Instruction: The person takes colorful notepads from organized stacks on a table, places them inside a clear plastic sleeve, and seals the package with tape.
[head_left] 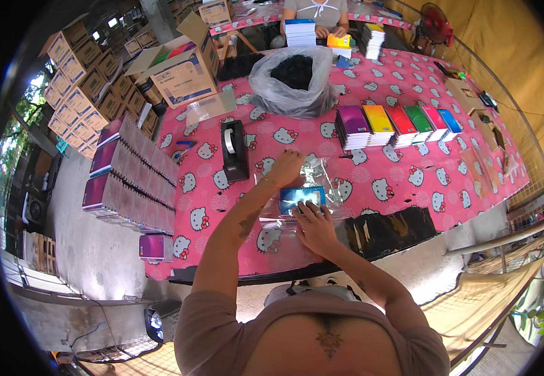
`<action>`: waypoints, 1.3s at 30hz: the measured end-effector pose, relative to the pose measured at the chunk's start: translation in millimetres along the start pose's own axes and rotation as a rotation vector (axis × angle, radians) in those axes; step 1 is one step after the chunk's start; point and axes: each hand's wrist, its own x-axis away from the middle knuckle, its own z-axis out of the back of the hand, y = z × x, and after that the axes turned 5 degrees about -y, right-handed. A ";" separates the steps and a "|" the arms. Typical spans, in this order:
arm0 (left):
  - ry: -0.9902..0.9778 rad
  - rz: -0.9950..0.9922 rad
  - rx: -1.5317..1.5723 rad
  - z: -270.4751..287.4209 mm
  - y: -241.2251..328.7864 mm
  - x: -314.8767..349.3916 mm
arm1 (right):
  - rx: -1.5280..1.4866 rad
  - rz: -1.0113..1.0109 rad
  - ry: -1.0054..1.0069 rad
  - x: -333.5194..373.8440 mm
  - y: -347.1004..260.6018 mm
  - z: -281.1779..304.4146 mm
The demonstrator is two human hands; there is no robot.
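Note:
A blue spiral notebook (293,196) lies in front of me inside a clear plastic bag (329,175), which shines with glare and spreads past it on several sides. My right hand (314,224) rests flat over the notebook's near part, fingers spread and pressing on the plastic. Beyond the notebook's far edge, my left hand (287,167) is closed with its fingers curled at the far end of the bag. The fingertips are partly hidden. To the left of that hand stands a black tape dispenser (235,153).
Colored notebook stacks (403,122) stand at the right, tall notebook piles (131,172) at the left. A plastic sack of black material (294,84) and an open carton (184,78) sit farther back. Across the table, a person (319,15) handles yellow notebooks. Dark tape (391,235) covers the near edge.

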 end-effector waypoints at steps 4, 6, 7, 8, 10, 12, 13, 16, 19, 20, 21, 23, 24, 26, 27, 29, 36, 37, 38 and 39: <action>-0.001 -0.001 0.036 28.3 15.6 6.7 | 0.028 0.024 0.002 -0.1 3.1 1.9; 0.094 -0.037 0.068 41.1 24.4 15.1 | 0.046 0.030 0.010 -0.1 5.1 2.6; 0.138 -0.046 0.085 48.4 29.7 24.9 | 0.043 0.038 0.013 -1.8 2.3 5.0; 0.117 -0.018 0.161 52.7 36.3 32.8 | 0.041 0.037 0.010 -1.4 1.3 6.8; 0.070 0.048 0.313 61.1 46.1 50.6 | 0.022 0.027 -0.018 -5.4 -2.8 8.9; -0.006 0.084 0.332 54.8 56.6 69.6 | 0.002 0.018 -0.057 -4.3 -5.8 5.9; -0.042 0.095 0.339 53.7 62.6 75.4 | -0.001 0.010 -0.068 -4.7 -5.8 4.9; -0.050 0.106 0.301 55.7 80.9 83.7 | 0.048 0.028 -0.082 -1.8 -3.7 -0.6; -0.006 0.209 0.364 53.4 104.1 95.1 | 0.089 0.042 -0.134 5.2 -6.2 -4.1; 0.001 0.266 0.394 51.6 112.5 97.9 | 0.096 0.038 -0.157 5.6 -5.2 -7.5; 0.064 0.270 0.359 50.2 118.6 98.5 | 0.134 0.053 -0.140 4.7 -3.6 -10.9; 0.183 0.284 0.289 45.6 129.0 102.0 | 0.204 0.085 -0.112 7.1 -1.4 -23.1; 0.170 0.290 0.285 43.8 131.3 101.4 | 0.219 0.081 -0.101 8.4 0.2 -28.5; 0.151 0.301 0.269 46.1 130.5 98.8 | 0.251 0.078 -0.070 6.0 2.8 -32.4; 0.097 0.360 0.394 48.5 127.2 98.5 | 0.158 0.071 -0.060 8.3 5.2 -32.2; 0.000 0.478 0.638 58.3 115.3 95.8 | -0.024 0.066 -0.034 5.1 7.1 -17.1; 0.071 0.494 0.682 67.0 115.4 93.5 | -0.555 -0.106 0.052 4.6 31.0 -4.0; 0.091 0.495 0.663 62.6 114.7 99.6 | -0.344 -0.041 -0.002 5.9 27.3 8.1; 0.112 0.483 0.647 59.1 113.9 99.7 | -0.124 0.015 -0.043 6.7 26.3 17.7; 0.084 0.480 0.639 56.0 115.0 103.0 | -0.085 0.016 -0.095 9.3 21.8 20.6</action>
